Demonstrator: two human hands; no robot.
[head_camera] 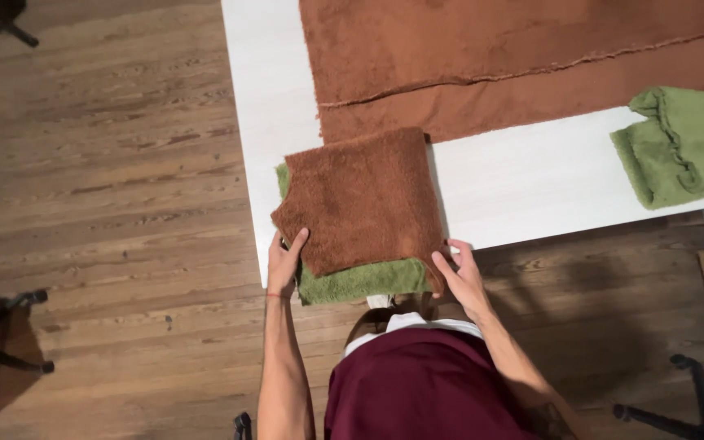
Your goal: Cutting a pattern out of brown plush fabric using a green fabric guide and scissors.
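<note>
Both bare forearms reach up from the bottom of the view to a stack of two folded towels at the near edge of a white table. The left hand lies with fingers straight and together, pressed against the lower left corner of the brown towel, which sits on top of a green towel; it grips nothing. The right hand is open too, fingers spread, its tips touching the brown towel's lower right corner at the table edge. A large brown cloth is spread farther back, and a crumpled green cloth lies well apart to the right. The floor is wood planks.
</note>
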